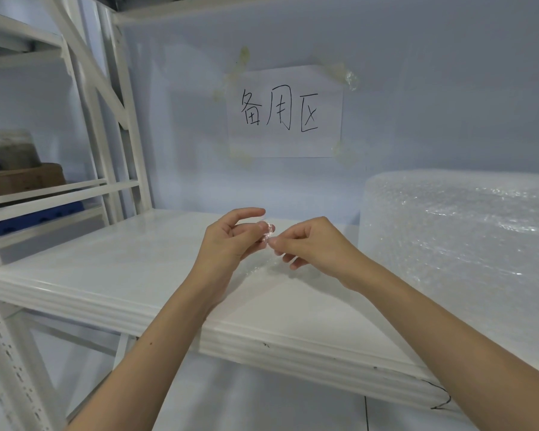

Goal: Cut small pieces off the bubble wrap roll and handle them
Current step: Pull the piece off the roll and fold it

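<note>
we see both hands raised over the white shelf (112, 269), fingertips meeting at a small clear piece of bubble wrap (267, 234). the left hand (227, 241) has its index finger stretched out above the piece, while the thumb and the curled lower fingers close on the piece's left side. the right hand (311, 247) pinches the piece's lower right edge between thumb and forefinger, remaining fingers curled loosely beneath. the piece sits right between the two sets of fingertips, held off the shelf surface; its exact outline is hard to make out since it is transparent. just below the right fingers a faint clear sheet seems to lie on the shelf, too glassy to judge. the bubble wrap roll (461, 244) stands on the shelf to the right of the right fingers, apart from them. beyond the fingertips, on the wall, a taped paper sign (285, 111) bears handwritten characters.
</note>
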